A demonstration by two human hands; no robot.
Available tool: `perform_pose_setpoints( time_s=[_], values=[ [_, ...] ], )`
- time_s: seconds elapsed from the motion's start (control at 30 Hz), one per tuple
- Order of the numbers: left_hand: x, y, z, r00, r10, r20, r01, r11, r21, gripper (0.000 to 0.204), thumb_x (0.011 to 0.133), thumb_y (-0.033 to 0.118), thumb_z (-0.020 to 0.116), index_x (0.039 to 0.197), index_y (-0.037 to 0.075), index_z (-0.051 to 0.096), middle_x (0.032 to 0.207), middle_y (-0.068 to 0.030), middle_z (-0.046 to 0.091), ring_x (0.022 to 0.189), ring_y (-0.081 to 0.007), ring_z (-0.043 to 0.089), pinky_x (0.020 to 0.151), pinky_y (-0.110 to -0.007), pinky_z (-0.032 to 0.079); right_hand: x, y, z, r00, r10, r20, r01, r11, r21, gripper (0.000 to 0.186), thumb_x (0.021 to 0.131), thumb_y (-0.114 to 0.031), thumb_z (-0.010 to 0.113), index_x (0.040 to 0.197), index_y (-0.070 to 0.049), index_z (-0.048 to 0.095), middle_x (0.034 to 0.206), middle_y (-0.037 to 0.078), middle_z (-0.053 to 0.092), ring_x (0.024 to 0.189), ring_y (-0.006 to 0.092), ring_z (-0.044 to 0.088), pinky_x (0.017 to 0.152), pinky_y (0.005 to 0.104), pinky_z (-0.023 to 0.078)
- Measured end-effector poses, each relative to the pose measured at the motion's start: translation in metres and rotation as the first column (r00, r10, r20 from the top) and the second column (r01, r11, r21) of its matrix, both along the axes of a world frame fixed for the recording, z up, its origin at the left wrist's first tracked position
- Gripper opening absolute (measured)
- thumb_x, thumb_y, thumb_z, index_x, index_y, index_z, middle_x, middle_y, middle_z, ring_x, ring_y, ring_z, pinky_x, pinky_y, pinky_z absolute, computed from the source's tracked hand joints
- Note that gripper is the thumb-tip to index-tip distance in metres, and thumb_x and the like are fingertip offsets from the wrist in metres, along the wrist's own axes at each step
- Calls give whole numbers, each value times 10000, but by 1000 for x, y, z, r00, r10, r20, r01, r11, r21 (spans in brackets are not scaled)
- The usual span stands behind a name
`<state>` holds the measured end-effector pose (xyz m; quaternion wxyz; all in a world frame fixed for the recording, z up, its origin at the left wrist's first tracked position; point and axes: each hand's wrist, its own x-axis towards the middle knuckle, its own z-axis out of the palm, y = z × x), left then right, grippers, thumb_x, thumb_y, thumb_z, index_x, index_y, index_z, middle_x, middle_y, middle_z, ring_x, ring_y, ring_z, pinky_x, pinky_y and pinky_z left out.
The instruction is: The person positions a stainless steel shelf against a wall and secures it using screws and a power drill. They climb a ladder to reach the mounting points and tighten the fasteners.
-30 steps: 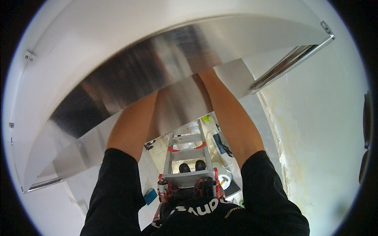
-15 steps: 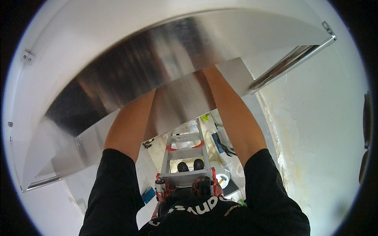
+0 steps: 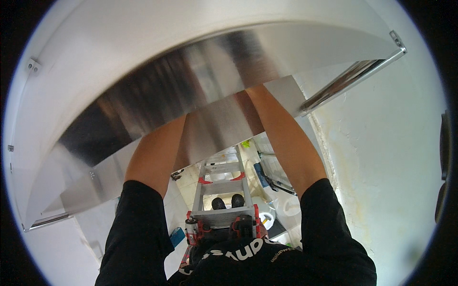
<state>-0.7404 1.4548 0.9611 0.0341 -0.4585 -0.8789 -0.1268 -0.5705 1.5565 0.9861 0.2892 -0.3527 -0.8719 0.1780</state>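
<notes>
Both of my hands are hidden behind a shiny curved metal panel [image 3: 191,71] that crosses the upper view. My left forearm [image 3: 157,155] reaches up behind its lower edge. To its right, my right forearm [image 3: 288,136] goes behind the same edge. Between the arms is a flat brushed metal sheet [image 3: 214,119], against or near the forearms. What the hands touch or hold cannot be seen. A chrome bar [image 3: 346,86] slants down to the right of the panel, near my right forearm.
Below me stands a metal stepladder [image 3: 223,188] with red fittings, my dark shoes [image 3: 218,204] on it. A cylindrical tool [image 3: 192,231] is at my waist. A blue box-like thing [image 3: 177,237] lies lower left. A white wall [image 3: 381,143] rises on the right, with a dark object [image 3: 444,148] at its edge.
The metal panel sits slightly lower in view, and the ladder and shoes appear a little further left. My arms stay raised behind the panel, nearly unchanged.
</notes>
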Motion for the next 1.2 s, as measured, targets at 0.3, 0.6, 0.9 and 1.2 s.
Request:
perform_pose_setpoints(
  time_s=[0.3,0.6,0.9,1.2],
  values=[
    [-3,4,0,1000,6,3,-6,1000,-10,649,1057,668,433,1306,154,742,1286,-162,740,1217,-358,683,1041,-478,487,-23,-11,-3,985,-111,130,115,993,-22,323,921,-308,690,1067,-39,794,1123,230,755,1082,442,707,947,525,577],
    [-2,3,0,1000,3,5,-3,1000,-10,646,1058,664,436,1313,153,738,1292,-162,738,1226,-353,678,1052,-476,479,-22,-18,1,978,-167,127,169,986,-5,439,962,-419,660,1001,-3,794,1047,263,751,1033,438,723,905,540,585],
    [-1,2,0,1000,0,3,0,1000,-14,644,1058,660,439,1320,151,734,1299,-162,735,1235,-347,673,1064,-474,471,-21,6,-22,985,-102,136,75,979,188,355,952,-384,685,966,-51,805,1001,213,770,947,429,736,859,533,597],
    [-1,9,-2,1000,2,1,-2,1000,-13,641,1059,655,443,1327,150,731,1306,-162,733,1245,-341,668,1075,-472,463,-21,6,-11,983,-104,148,93,992,82,314,958,-319,677,966,-29,796,1009,244,756,973,437,727,877,536,589]
  ],
)
